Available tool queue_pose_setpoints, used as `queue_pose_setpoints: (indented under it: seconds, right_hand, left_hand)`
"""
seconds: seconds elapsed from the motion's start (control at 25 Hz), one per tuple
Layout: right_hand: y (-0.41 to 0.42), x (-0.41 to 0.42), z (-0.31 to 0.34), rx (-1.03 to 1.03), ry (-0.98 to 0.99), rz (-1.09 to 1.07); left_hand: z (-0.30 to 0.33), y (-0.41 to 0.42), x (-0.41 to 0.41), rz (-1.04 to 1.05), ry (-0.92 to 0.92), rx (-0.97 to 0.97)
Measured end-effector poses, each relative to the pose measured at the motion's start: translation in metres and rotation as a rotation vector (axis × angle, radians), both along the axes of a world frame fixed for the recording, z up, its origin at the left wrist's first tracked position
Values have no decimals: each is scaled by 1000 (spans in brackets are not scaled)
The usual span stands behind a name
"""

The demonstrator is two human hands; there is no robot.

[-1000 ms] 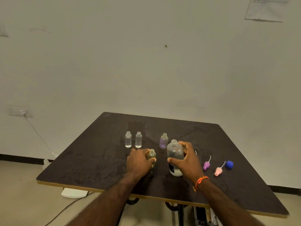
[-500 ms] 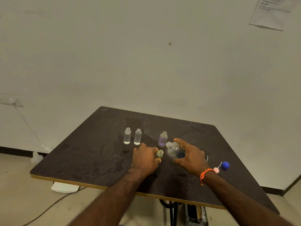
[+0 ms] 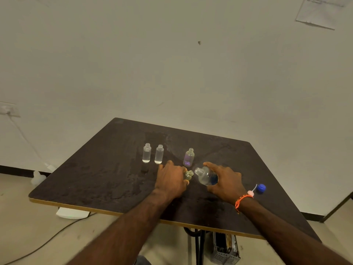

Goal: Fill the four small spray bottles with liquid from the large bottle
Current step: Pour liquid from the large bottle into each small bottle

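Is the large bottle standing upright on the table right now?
No, the large bottle is tipped over in the right hand, its open mouth aimed at the small bottle held by the left hand.

A dark table [image 3: 99,180] is seen. 2 clear small bottles [image 3: 146,155] [image 3: 159,154] are stood upright toward 11 o'clock of its middle, a purple-tinted bottle [image 3: 188,157] at 12 o'clock, and a blue cap [image 3: 261,188] and pink nozzle [image 3: 250,192] at 3 o'clock.

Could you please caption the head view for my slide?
Right hand tilts large bottle toward small yellowish bottle held by left hand.
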State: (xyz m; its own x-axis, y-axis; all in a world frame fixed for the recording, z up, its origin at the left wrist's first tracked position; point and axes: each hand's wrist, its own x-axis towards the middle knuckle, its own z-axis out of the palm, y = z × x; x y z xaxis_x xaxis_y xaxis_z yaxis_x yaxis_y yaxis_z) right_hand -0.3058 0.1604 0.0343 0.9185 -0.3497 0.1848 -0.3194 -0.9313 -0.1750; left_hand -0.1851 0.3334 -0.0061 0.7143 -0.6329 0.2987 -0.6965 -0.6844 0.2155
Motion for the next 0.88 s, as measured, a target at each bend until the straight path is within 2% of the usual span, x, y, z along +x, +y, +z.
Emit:
queue_pose_setpoints:
  seconds: [0.88]
  right_hand:
    - [-4,5,6,-153,50,-2]
  left_hand:
    - [-2,0,0,-28,-15,-10]
